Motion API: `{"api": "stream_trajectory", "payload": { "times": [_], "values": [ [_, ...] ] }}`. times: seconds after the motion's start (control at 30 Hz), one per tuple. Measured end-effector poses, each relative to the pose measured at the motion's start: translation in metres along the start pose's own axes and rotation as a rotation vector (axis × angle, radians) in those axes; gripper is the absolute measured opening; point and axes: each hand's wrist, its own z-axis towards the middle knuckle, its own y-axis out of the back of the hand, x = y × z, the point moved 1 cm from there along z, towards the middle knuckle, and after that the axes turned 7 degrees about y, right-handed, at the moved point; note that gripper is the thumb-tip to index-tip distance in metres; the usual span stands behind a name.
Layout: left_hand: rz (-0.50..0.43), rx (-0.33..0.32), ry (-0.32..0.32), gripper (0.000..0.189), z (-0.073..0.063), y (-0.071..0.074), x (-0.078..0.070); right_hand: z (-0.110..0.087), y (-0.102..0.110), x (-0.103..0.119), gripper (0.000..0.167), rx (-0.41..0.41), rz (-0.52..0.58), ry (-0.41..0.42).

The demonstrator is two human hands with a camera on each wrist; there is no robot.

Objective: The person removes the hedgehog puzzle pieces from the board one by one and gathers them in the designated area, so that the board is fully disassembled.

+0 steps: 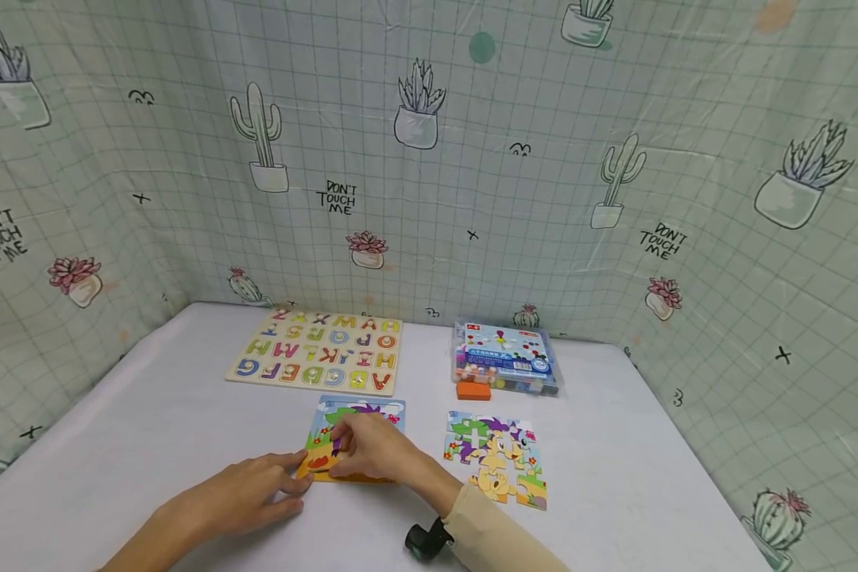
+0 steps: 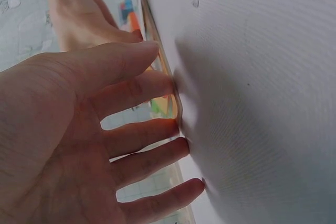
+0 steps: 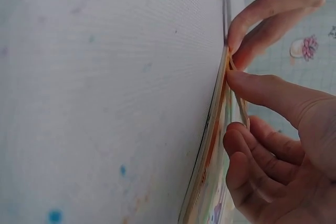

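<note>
A puzzle board [image 1: 326, 407] with a bright cartoon picture lies flat on the table in front of me. Over its left part my right hand [image 1: 375, 451] pinches a thin puzzle piece [image 3: 240, 100] between thumb and fingers. In the right wrist view that piece is tilted, one edge down at the board and the other raised. My left hand [image 1: 246, 494] lies at the board's lower left corner, fingers spread and fairly straight, fingertips touching its edge and the table. Right of the board, more puzzle pieces [image 1: 496, 451] form a loosely arranged picture with gaps.
Behind the puzzle board lies a wooden alphabet board [image 1: 314, 353] with coloured letters. A clear plastic box [image 1: 504, 356] with a blue printed label stands at the back right, an orange block [image 1: 473, 391] before it. A black object [image 1: 427, 542] sits by the right wrist.
</note>
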Motion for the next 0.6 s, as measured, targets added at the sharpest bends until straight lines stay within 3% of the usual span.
{"api": "stream_trajectory", "payload": {
  "times": [0.3, 0.6],
  "values": [
    [0.004, -0.004, -0.01, 0.033, 0.0, -0.002, 0.0, -0.02, 0.012, -0.003, 0.04, -0.037, 0.05, -0.006],
    [0.032, 0.006, 0.008, 0.033, 0.002, -0.001, -0.003, -0.062, 0.038, -0.027, 0.039, -0.082, 0.087, -0.078]
  ]
}}
